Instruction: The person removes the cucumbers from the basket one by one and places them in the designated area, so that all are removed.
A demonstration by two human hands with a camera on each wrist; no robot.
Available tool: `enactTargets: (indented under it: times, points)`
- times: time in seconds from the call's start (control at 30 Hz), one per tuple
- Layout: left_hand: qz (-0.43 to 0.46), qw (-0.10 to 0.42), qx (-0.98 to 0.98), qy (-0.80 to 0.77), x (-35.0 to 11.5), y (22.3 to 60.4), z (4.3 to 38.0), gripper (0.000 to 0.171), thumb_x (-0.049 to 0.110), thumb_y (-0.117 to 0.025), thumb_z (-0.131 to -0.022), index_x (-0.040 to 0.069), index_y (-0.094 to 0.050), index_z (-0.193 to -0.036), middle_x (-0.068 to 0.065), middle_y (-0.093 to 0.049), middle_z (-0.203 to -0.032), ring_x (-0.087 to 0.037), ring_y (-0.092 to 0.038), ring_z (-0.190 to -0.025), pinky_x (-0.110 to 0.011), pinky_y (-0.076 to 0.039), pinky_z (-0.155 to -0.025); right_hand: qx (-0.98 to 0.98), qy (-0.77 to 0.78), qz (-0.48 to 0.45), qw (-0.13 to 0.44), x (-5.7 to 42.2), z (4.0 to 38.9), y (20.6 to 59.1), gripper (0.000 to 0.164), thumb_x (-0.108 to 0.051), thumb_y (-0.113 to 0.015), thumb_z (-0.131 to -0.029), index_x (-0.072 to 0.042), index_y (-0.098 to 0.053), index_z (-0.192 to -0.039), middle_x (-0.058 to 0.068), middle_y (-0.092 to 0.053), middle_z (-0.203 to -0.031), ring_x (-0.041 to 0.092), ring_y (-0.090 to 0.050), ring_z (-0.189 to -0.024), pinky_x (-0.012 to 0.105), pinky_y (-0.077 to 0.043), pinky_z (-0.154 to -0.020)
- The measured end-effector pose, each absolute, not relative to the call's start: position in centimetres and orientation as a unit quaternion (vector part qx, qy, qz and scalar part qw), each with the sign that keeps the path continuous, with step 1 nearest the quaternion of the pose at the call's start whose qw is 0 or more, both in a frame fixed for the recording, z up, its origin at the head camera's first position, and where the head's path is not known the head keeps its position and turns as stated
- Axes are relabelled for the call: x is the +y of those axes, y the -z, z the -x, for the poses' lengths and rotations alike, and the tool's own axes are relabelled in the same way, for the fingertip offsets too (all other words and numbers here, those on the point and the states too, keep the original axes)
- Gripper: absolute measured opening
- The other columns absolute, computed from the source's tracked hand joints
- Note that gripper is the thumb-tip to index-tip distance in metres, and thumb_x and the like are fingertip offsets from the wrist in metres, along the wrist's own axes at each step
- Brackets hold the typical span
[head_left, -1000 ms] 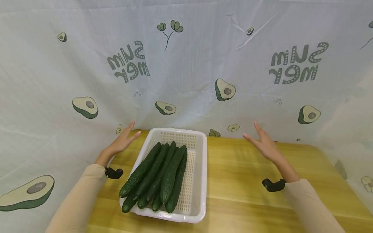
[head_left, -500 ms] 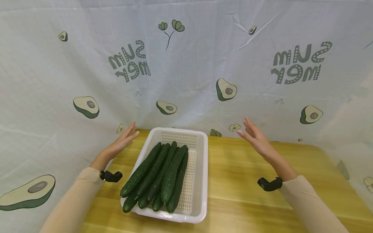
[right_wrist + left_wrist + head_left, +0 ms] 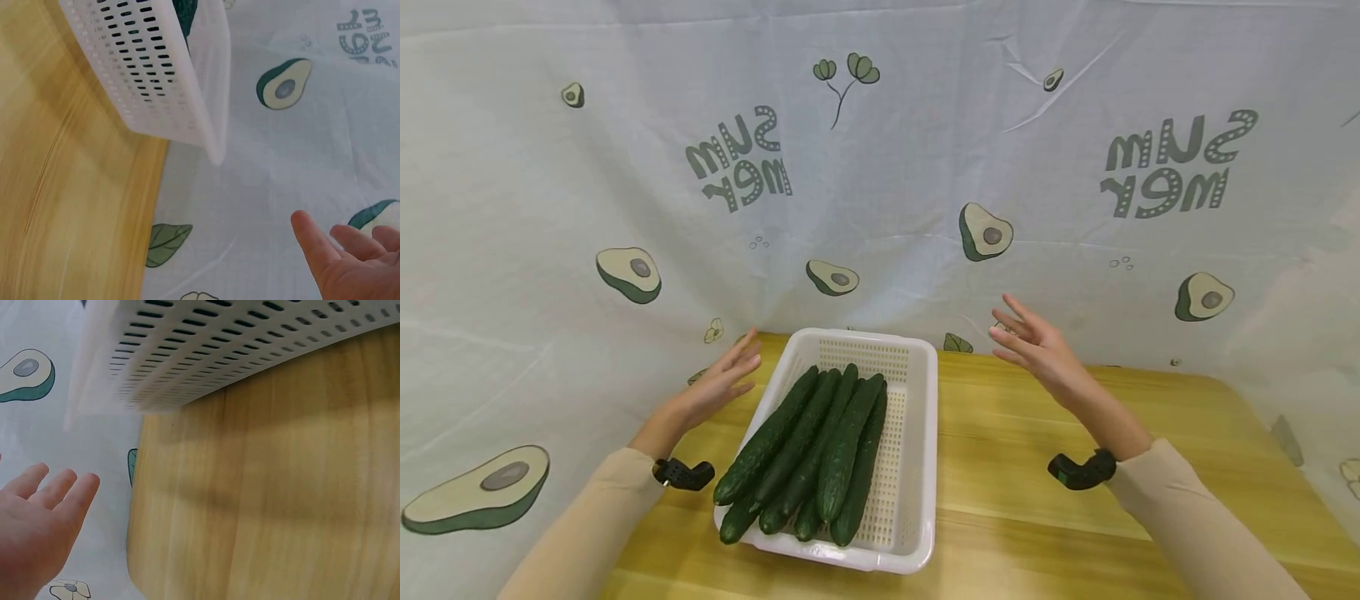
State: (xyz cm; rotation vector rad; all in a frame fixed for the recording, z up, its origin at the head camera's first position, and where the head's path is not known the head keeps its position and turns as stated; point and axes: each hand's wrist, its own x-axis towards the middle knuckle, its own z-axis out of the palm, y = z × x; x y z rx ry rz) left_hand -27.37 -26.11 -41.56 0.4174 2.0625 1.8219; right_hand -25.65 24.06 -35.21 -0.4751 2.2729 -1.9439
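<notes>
Between left hand [image 3: 713, 389] and right hand [image 3: 1043, 353] | cucumbers [image 3: 816, 454] in white basket [image 3: 928, 442] | fingers [image 3: 79, 495] loosely spread, apart from basket

Right grip [image 3: 1043, 354] now nearer the white basket [image 3: 927, 467].

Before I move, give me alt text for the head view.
A white basket of cucumbers sits on a wooden table; left hand and right hand, both empty, flank it without touching. An avocado-print sheet hangs behind.
</notes>
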Motion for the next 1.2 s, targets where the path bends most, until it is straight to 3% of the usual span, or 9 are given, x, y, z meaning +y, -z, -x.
enactTargets:
  times: [0.1, 0.2, 0.37, 0.5, 0.63, 0.8, 0.87, 1.03, 1.2]
  points:
    - [-0.148, 0.183, 0.724, -0.649, -26.1, 42.0, 27.1, 0.068, 0.025, -0.037, -0.111, 0.024, 0.01, -0.161, -0.014, 0.01, -0.165, -0.038, 0.004, -0.149, -0.061, -0.011, -0.116, 0.738, 0.652, 0.16, 0.068, 23.3, 25.4, 34.8, 0.074, -0.019, -0.054, -0.105, -0.018, -0.006, -0.162, 0.02, -0.017, -0.162, 0.041, -0.026, -0.144, 0.031, -0.046, -0.099]
    - [-0.149, 0.186, 0.715, -0.657, -26.1, 42.5, 26.7, 0.068, 0.024, -0.037, -0.111, 0.022, 0.009, -0.161, -0.016, 0.008, -0.165, -0.04, 0.002, -0.149, -0.06, -0.012, -0.116, 0.727, 0.663, 0.16, 0.082, 22.6, 25.3, 34.5, 0.074, -0.017, -0.054, -0.105, -0.016, -0.008, -0.162, 0.021, -0.02, -0.161, 0.039, -0.033, -0.141, 0.03, -0.049, -0.098]
    - [-0.154, 0.186, 0.696, -0.676, -26.0, 43.2, 26.2, 0.07, 0.024, -0.04, -0.11, 0.018, 0.007, -0.161, -0.019, 0.004, -0.164, -0.044, -0.003, -0.148, -0.058, -0.014, -0.116, 0.695, 0.694, 0.156, 0.105, 21.6, 25.3, 34.3, 0.072, -0.015, -0.054, -0.105, -0.013, -0.01, -0.162, 0.023, -0.023, -0.16, 0.021, -0.057, -0.122, 0.036, -0.05, -0.098]
    - [-0.157, 0.189, 0.694, -0.676, -25.9, 43.7, 25.9, 0.069, 0.022, -0.042, -0.11, 0.018, 0.004, -0.162, -0.02, 0.001, -0.164, -0.043, -0.004, -0.148, -0.059, -0.014, -0.116, 0.672, 0.715, 0.151, 0.119, 20.7, 25.3, 34.2, 0.071, -0.017, -0.054, -0.105, -0.011, -0.012, -0.162, 0.024, -0.023, -0.159, 0.016, -0.061, -0.114, 0.038, -0.051, -0.097]
    - [-0.162, 0.199, 0.701, -0.665, -25.8, 44.1, 25.5, 0.065, 0.017, -0.039, -0.11, 0.018, -0.001, -0.162, -0.019, -0.003, -0.165, -0.039, -0.008, -0.149, -0.059, -0.014, -0.116, 0.66, 0.727, 0.135, 0.132, 19.7, 25.3, 34.3, 0.069, -0.017, -0.054, -0.105, -0.009, -0.015, -0.161, 0.023, -0.025, -0.159, 0.023, -0.06, -0.118, 0.041, -0.05, -0.098]
    - [-0.17, 0.205, 0.703, -0.659, -25.7, 44.5, 25.2, 0.062, 0.013, -0.038, -0.11, 0.02, -0.005, -0.163, -0.014, -0.004, -0.166, -0.036, -0.011, -0.148, -0.06, -0.012, -0.116, 0.653, 0.734, 0.12, 0.145, 18.7, 25.3, 34.5, 0.066, -0.015, -0.052, -0.106, -0.005, -0.016, -0.16, 0.027, -0.026, -0.157, 0.045, -0.045, -0.132, 0.045, -0.047, -0.101]
    - [-0.173, 0.207, 0.7, -0.661, -25.7, 44.6, 25.1, 0.063, 0.012, -0.039, -0.11, 0.018, -0.005, -0.162, -0.014, -0.003, -0.166, -0.036, -0.012, -0.148, -0.06, -0.012, -0.116, 0.649, 0.737, 0.114, 0.15, 18.2, 25.3, 34.6, 0.064, -0.013, -0.052, -0.105, -0.002, -0.018, -0.159, 0.028, -0.027, -0.156, 0.045, -0.046, -0.131, 0.045, -0.047, -0.101]
    - [-0.183, 0.213, 0.699, -0.658, -25.8, 44.9, 25.0, 0.066, 0.012, -0.043, -0.109, 0.011, -0.003, -0.162, -0.019, -0.002, -0.164, -0.038, -0.015, -0.146, -0.044, -0.029, -0.114, 0.634, 0.75, 0.096, 0.166, 17.1, 25.4, 35.2, 0.063, -0.01, -0.053, -0.104, 0.0, -0.022, -0.158, 0.027, -0.029, -0.155, 0.032, -0.062, -0.114, 0.045, -0.05, -0.097]
    - [-0.182, 0.225, 0.7, -0.653, -26.0, 45.1, 25.0, 0.066, 0.014, -0.044, -0.108, 0.013, -0.006, -0.162, -0.02, -0.002, -0.164, -0.031, -0.033, -0.139, -0.029, -0.047, -0.098, 0.631, 0.75, 0.075, 0.184, 15.9, 25.6, 35.5, 0.062, -0.009, -0.054, -0.104, 0.001, -0.023, -0.157, 0.026, -0.026, -0.157, 0.037, -0.058, -0.119, 0.044, -0.052, -0.095]
